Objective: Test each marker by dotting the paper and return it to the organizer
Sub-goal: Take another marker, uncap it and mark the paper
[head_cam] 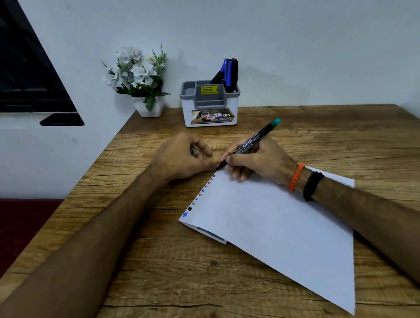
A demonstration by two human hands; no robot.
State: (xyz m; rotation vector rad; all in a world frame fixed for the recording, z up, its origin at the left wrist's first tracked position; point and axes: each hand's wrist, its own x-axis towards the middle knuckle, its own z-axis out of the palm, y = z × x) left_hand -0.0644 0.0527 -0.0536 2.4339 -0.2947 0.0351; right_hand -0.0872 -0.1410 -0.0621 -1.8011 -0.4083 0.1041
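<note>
Left hand (pixel 179 158) curled on desk (pixel 161 272), fingers clamped on small green cap, likely. Right hand (pixel 258 159) fingers pinch marker (pixel 250 144), tip at paper (pixel 269 219) top corner. Dab lightly past dot row, recap, return to organizer (pixel 210 104) at 12 o'clock.

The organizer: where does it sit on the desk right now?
In the head view the organizer stands at the far edge of the wooden desk against the wall, just right of the potted white flowers, beyond both hands.
</note>
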